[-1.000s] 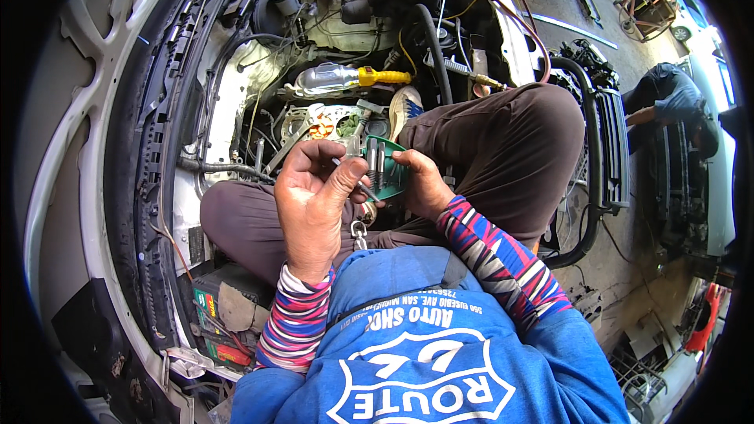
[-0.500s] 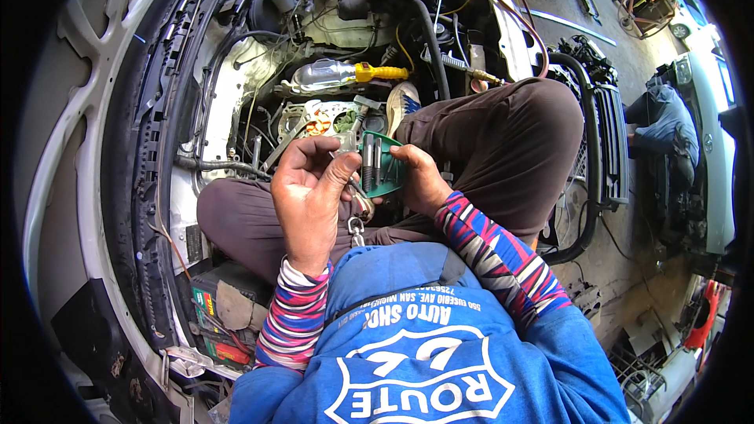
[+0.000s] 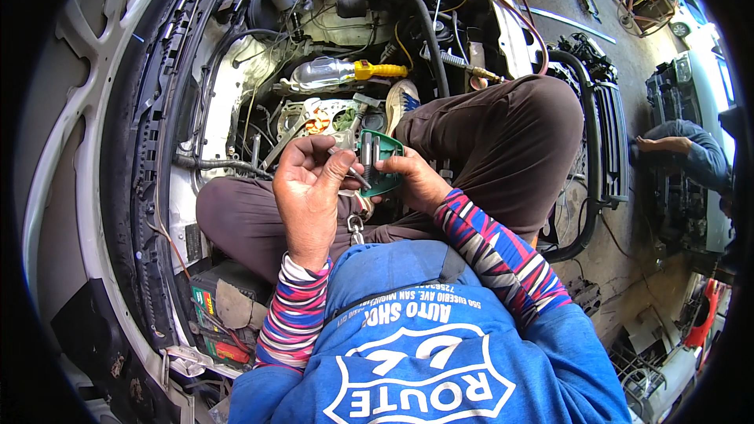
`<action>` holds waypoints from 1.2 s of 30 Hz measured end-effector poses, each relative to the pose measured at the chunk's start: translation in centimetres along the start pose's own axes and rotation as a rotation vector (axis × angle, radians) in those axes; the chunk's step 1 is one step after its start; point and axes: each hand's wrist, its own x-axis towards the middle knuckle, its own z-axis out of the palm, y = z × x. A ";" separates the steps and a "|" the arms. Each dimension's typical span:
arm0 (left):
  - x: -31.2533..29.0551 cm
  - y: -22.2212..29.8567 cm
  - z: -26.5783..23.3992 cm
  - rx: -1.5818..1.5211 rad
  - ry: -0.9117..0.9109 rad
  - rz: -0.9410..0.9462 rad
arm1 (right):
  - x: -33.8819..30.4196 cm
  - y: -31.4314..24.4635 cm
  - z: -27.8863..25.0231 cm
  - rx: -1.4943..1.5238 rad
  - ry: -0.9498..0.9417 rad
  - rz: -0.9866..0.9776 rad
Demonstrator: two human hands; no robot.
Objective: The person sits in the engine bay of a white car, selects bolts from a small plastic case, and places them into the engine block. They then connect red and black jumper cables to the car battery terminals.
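Observation:
My right hand [image 3: 420, 180] grips a small green plastic case [image 3: 386, 182] in front of my lap. Its thumb lies over the inside of the case. Dark threaded metal taps [image 3: 367, 155] stand lengthwise in the case. My left hand [image 3: 308, 195] is closed at the case's left side, a slim metal rod [image 3: 360, 178] slanting out between thumb and fingers. A clear plastic piece [image 3: 344, 139] shows behind the left fingertips; I cannot tell whether it is joined to the case.
I sit in a car's engine bay, my legs folded. Ahead lie a yellow-handled work lamp [image 3: 381, 71] and a metal engine part [image 3: 302, 119]. A battery [image 3: 224, 306] is at lower left, a black radiator assembly [image 3: 609, 141] at right. Another person [image 3: 691, 153] bends at a white car.
My right thumb has moved inward over the taps. The slim rod now shows slanting across the case's left edge. At far right, the other person has shifted and an arm reaches out.

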 end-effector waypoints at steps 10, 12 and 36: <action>0.1 0.2 -0.6 0.080 -0.027 -0.045 | -0.1 -0.4 0.5 0.028 -0.089 0.023; 0.0 0.0 -0.7 0.100 -0.041 -0.085 | -0.2 -0.4 0.2 0.042 -0.100 0.021; -0.7 -4.1 0.1 1.047 -0.200 0.177 | 0.1 0.7 -0.5 0.178 -0.049 0.107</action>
